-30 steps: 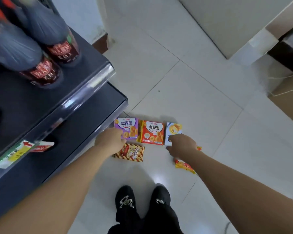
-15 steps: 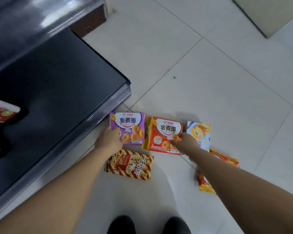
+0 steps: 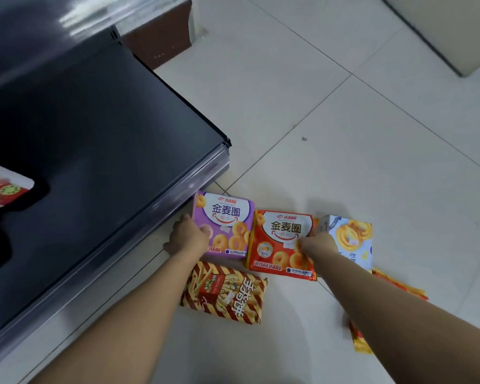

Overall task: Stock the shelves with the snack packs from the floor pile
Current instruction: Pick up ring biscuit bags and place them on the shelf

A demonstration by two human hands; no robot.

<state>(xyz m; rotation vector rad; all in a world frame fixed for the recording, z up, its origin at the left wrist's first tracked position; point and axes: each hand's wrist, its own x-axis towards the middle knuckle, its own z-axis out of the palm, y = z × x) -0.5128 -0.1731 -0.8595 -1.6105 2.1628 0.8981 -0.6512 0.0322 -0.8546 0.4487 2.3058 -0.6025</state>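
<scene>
Snack packs lie in a pile on the tiled floor beside a dark shelf [image 3: 108, 151]. My left hand [image 3: 187, 236] grips the left edge of a purple ring-snack pack [image 3: 227, 220]. My right hand [image 3: 317, 245] pinches the right side of a red ring-snack pack [image 3: 277, 239]. A pale blue cookie pack [image 3: 349, 239] lies right of that hand. A striped yellow-and-red stick-snack pack [image 3: 225, 292] lies in front, between my forearms. An orange-red pack [image 3: 360, 336] is mostly hidden under my right forearm.
The lowest shelf has a silver front rail [image 3: 139, 223] and a red-and-white pack [image 3: 3, 189] at its left. A second shelf edge [image 3: 67, 20] overhangs at top left. Pale floor tiles [image 3: 372, 134] stretch to the right; a beige wall base [image 3: 455, 29] is at top right.
The view has dropped closer to the floor, so the bottles on the upper shelf left the frame. My right hand shifted from the blue pack onto the red pack; my left hand closed on the purple pack.
</scene>
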